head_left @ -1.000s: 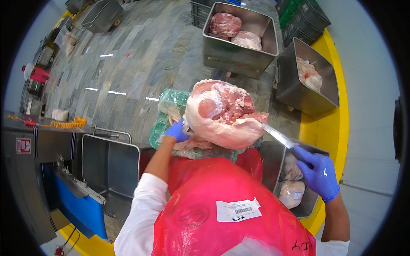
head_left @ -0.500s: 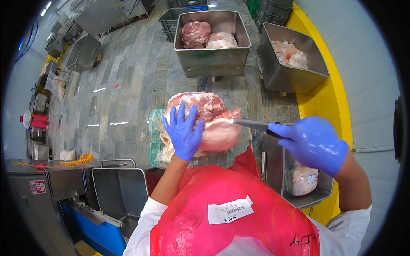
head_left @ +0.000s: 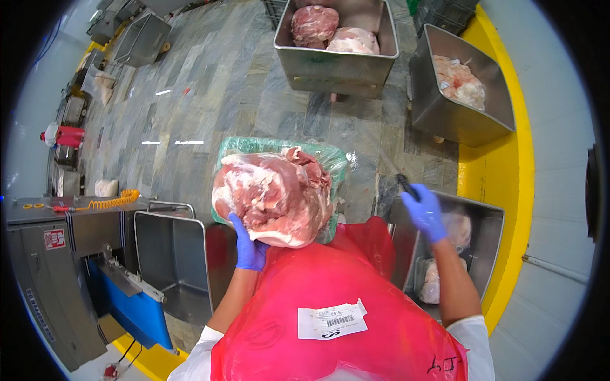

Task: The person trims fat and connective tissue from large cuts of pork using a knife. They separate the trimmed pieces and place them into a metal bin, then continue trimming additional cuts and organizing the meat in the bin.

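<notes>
A large raw piece of meat (head_left: 267, 193) with white fat lies on a green, plastic-covered slab (head_left: 333, 159) in front of me. My left hand (head_left: 249, 244) grips its lower left edge from underneath and beside it, some fingers hidden by the meat. To the right, clear of the meat, my right hand (head_left: 424, 213) is closed on the black handle of a knife (head_left: 403, 181), whose blade points up and away, blurred. My red plastic apron (head_left: 305, 286) fills the lower middle, below the meat.
Steel bins of meat stand at the back (head_left: 337, 76), back right (head_left: 464, 117) and lower right (head_left: 489, 254). A steel bin (head_left: 171, 260) and a machine with blue panel (head_left: 124, 305) are at left. A yellow barrier (head_left: 515, 165) runs along the right wall. A co-worker (head_left: 67, 134) is far left.
The meat has been turned over, its red cut face now up. My left hand has moved from on top to its lower left. My right hand has drawn the knife away, blade now angled upward.
</notes>
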### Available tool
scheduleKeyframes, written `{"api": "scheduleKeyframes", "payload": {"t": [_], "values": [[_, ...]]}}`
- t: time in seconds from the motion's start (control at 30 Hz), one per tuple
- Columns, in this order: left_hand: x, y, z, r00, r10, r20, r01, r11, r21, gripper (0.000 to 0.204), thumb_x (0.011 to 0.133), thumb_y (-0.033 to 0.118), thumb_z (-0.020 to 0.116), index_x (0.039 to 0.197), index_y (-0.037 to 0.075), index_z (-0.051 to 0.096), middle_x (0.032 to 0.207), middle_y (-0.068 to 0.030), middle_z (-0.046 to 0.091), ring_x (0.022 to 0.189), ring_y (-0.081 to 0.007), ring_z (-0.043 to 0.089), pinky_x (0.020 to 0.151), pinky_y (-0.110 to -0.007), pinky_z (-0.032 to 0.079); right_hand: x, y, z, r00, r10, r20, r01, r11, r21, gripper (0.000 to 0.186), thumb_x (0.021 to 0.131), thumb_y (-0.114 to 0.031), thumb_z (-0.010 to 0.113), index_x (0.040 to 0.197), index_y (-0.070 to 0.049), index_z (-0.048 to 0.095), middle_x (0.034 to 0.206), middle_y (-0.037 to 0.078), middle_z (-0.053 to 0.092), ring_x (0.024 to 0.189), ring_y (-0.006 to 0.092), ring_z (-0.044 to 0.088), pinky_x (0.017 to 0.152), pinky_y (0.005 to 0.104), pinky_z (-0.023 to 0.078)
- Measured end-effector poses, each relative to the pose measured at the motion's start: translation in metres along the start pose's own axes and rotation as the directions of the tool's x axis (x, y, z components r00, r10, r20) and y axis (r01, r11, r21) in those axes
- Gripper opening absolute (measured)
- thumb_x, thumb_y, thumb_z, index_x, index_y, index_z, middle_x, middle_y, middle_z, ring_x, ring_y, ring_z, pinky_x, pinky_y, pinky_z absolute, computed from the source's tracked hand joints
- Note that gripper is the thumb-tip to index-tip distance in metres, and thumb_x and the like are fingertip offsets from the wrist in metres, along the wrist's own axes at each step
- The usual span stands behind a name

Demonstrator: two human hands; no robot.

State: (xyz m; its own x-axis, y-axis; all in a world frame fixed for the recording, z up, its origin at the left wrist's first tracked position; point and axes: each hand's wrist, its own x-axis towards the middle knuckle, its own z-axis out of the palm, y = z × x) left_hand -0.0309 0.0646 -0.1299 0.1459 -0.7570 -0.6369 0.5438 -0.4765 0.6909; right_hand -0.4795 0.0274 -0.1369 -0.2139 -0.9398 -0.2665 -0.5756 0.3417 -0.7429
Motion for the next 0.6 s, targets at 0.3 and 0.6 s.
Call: {"api": "scheduleKeyframes", "payload": {"t": [0.3,0.6], "values": [[-0.004,-0.038,-0.094,0.992,0.118,0.04,-0.089,0.901,-0.425,0.09,0.096,0.078,0.046,0.163,0.019,0.033,0.164,-0.0082,0.04,0.147,-0.0353,0.041,0.125,-0.051,0.032,0.077,0.014,0.209,0.924,-0.366,0.112,0.378,0.919,-0.117,0.041,0.092,-0.032,0.073,0.127,-0.012,0.064,0.105,0.021,0.073,0.093,0.0429,0.07,0.081,0.0517,0.056],[0.026,-0.056,-0.139,0.977,0.113,-0.179,-0.191,0.836,-0.515,0.087,0.098,0.074,0.048,0.162,0.017,0.036,0.161,-0.0105,0.044,0.144,-0.0349,0.045,0.122,-0.05,0.036,0.097,-0.008,0.237,0.781,-0.614,0.114,0.621,0.743,-0.25,0.043,0.094,-0.031,0.074,0.129,-0.008,0.066,0.105,0.017,0.068,0.094,0.0325,0.065,0.083,0.0431,0.052]]}}
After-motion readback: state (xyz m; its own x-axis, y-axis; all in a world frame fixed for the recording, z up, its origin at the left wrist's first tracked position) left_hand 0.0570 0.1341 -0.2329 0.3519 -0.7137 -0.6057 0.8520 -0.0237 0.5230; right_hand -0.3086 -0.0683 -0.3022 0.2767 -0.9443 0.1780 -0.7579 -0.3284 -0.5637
